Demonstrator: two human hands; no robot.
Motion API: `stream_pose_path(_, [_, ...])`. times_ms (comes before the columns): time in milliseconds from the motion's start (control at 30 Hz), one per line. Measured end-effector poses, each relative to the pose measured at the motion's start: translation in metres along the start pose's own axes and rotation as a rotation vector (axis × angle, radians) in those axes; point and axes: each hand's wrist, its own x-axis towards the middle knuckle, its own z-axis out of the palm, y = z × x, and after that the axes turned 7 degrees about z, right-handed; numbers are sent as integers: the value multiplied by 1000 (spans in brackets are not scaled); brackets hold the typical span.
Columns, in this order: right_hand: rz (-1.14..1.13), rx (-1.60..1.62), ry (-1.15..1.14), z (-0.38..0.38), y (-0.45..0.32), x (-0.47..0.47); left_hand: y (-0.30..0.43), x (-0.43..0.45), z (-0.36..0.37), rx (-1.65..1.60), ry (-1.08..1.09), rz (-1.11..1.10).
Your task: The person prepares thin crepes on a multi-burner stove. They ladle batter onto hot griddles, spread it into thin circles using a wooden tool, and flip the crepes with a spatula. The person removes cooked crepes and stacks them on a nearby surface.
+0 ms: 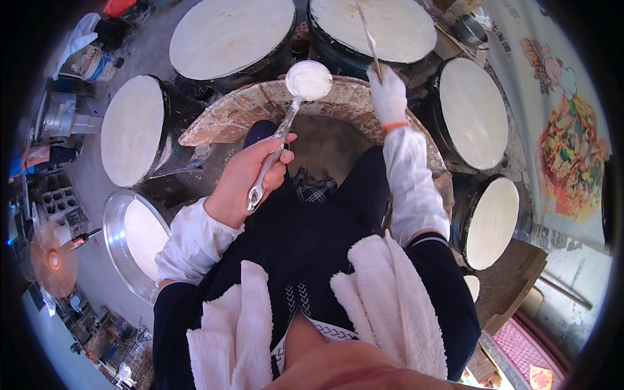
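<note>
My bare left hand (258, 170) grips the handle of a metal ladle (278, 141), whose round bowl is full of white batter above the curved, batter-crusted board (234, 112). In a white knit glove, my right hand (388, 92) holds a long thin spatula or scraper (369, 36) by its handle. The blade reaches over the upper right round griddle (390, 29), which is coated with a pale batter layer. More coated griddles stand around me: upper left (231, 36), left (132, 130), right (473, 113) and lower right (492, 223).
At my left stands a large metal basin (111, 239) of white batter, near a fan (53, 261). A bucket (100, 66) is farther up. A metal pot (470, 30) sits at the upper right, beside a printed banner (568, 122). Cardboard (516, 282) lies at the lower right.
</note>
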Motion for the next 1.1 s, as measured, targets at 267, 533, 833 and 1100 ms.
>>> stream_pose_path(267, [-24,-475,-47,53,-84,96,35,25,-23,45,47,54])
stream_pose_path(533, [-153,-511,1,60,-75,120,54,44,-28,32,59,37])
stream_pose_path(833, [183,71,765,-105,-25,113,44,58,-12,113,-49,27])
stream_pose_path(1100, [407,692,1299,-290,139,-108,6,85,22,85,-266,-146])
